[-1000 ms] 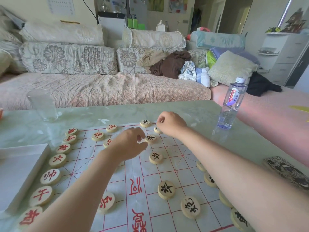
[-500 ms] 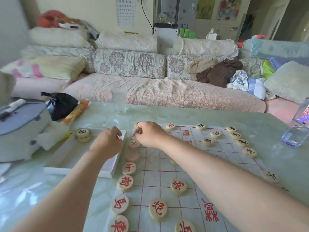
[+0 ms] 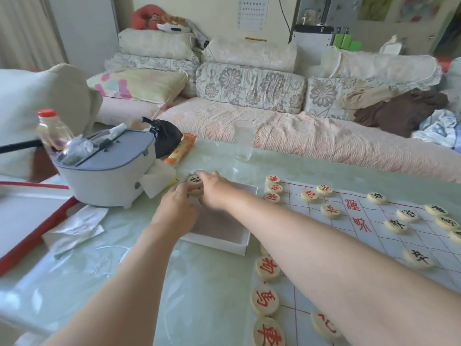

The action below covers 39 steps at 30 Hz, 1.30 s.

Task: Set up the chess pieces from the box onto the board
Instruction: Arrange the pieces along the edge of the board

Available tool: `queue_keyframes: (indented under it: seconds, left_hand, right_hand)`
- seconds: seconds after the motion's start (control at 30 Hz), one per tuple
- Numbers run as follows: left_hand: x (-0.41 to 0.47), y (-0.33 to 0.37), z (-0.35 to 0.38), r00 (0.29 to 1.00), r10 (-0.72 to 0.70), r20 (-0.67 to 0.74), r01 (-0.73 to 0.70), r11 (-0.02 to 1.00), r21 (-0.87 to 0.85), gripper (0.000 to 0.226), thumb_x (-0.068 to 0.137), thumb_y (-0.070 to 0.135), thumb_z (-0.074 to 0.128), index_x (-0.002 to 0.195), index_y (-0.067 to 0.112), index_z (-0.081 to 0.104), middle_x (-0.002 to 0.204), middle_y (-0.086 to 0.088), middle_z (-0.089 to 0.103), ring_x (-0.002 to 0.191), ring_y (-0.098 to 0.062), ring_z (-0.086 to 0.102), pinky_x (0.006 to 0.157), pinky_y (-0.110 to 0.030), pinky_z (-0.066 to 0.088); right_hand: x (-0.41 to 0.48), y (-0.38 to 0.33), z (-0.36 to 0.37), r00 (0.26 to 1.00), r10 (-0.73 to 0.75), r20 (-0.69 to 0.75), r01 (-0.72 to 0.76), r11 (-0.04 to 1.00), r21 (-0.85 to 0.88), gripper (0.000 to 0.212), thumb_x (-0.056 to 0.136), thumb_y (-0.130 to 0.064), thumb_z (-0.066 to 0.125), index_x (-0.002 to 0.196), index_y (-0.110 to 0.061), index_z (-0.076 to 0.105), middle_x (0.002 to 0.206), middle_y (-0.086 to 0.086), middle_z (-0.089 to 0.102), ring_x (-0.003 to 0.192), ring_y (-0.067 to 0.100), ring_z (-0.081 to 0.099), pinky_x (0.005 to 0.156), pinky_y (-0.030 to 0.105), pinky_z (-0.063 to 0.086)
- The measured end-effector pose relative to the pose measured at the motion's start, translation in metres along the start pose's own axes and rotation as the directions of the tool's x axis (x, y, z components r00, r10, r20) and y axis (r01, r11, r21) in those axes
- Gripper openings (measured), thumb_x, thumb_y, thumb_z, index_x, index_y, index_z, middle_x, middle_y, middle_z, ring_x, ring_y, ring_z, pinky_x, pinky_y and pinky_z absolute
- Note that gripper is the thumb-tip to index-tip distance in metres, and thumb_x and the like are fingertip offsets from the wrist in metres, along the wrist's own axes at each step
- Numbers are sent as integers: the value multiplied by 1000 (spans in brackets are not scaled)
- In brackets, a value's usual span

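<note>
**Reaching into the box [image 3: 219, 244]: two hands at one stack of chess pieces [image 3: 195, 181]**

Box: shallow, white, lidless, lying on the table [image 3: 199, 283] just left of the board [image 3: 379, 221].

Stack of chess pieces: round pale discs in the far left corner of the box. The top disc faces up and shows a black character.

Left hand [image 3: 178, 208]: over the box, knuckles toward the camera, fingertips at the lower disc of the stack. Whether the fingers pinch it cannot be told.

Right hand [image 3: 212, 189]: crosses in from the right, fingers bent down against the right side of the stack. The grip is hidden, so held or merely touched cannot be told.

Board: white sheet with a red grid and red characters along its middle.

Red-lettered pieces [image 3: 267, 268]: in a row along the board's left edge, with a few one or two lines in.

Black-lettered pieces [image 3: 376, 198]: spread over the right part of the board.

Other items on the table:
- Clear plastic cup [image 3: 243, 143] beyond the box.
- Grey lidded appliance [image 3: 107, 171] to the left, with a red-capped bottle [image 3: 53, 131] on top.
- Black bag [image 3: 166, 138] and an orange-and-white packet [image 3: 180, 151] beside the appliance.
- Crumpled paper [image 3: 74, 221] in front of the appliance.

Sofa [image 3: 324, 138]: behind the table, piled with cushions and clothing.
</note>
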State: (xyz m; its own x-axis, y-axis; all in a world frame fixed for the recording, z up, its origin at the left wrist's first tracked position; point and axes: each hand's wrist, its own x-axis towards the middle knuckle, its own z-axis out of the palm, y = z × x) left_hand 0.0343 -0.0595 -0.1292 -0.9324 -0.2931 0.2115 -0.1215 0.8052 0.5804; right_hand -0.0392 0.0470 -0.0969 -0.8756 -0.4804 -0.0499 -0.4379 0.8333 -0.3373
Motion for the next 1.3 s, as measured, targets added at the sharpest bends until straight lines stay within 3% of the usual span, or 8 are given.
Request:
queue_keyframes:
  seconds: [0.13,0.3,0.43,0.67,0.8,0.97,1.17,1.3]
  left_hand:
    - [1,-9,-10,999,-42,-10,41,993,-112,46,83,13,54,128,22,49,123,-2,56,112,-22,53,92,-30,45]
    - [2,-10,-10,1000,-7,-30,4,995,-99,52,86,11,49,136,22,44,131,-3,55,119,-23,52,93,-30,43]
    - [0,-4,-7,999,31,24,-29,997,-65,59,87,11,46,141,32,39,138,-1,50,125,-25,47,96,-32,41]
    - [-5,4,-8,995,-46,88,52,997,-60,24,88,33,60,110,26,53,107,-1,61,90,-22,54,72,-30,45]
    - [-8,13,-7,991,-19,129,27,998,-59,35,77,47,72,96,22,56,95,2,59,83,-19,53,66,-28,40]
    - [-6,24,-8,996,-49,75,59,989,-136,40,80,44,71,103,19,50,96,2,60,89,-21,56,67,-30,39]
    - [-6,58,-8,997,38,63,-27,985,-170,54,87,42,65,132,18,48,127,-6,56,111,-23,54,87,-32,45]
    - [-19,98,5,986,127,106,-114,985,-126,58,86,52,60,134,19,52,126,-2,55,111,-20,54,89,-32,44]
  right_hand:
    - [23,-5,13,999,47,-18,-48,997,-61,57,95,-26,53,148,-34,34,140,13,42,131,37,42,104,41,39]
    - [24,-1,19,992,-44,-120,57,993,102,41,86,-30,64,126,-30,54,127,8,58,121,28,52,98,32,41]
    - [13,8,19,989,-124,-82,141,958,248,38,79,-25,74,114,-30,60,108,-3,66,97,15,60,79,26,45]
    - [-18,33,9,985,-172,-13,169,947,274,61,75,-20,80,127,-32,51,98,-11,59,82,6,55,76,22,44]
    - [-37,39,4,990,-140,13,133,960,245,80,77,-30,80,140,-35,31,105,-7,57,94,12,57,83,27,46]
    - [-53,44,-3,994,-100,-35,104,983,151,91,81,-33,73,149,-38,13,118,5,62,101,24,61,91,38,51]
    - [-89,66,-30,987,-97,-126,119,978,174,81,84,-26,73,150,-34,27,127,0,59,112,22,57,84,27,41]
    - [-130,93,-54,981,-43,-188,81,977,199,73,89,-32,70,151,-25,33,139,3,54,126,22,51,97,29,40]
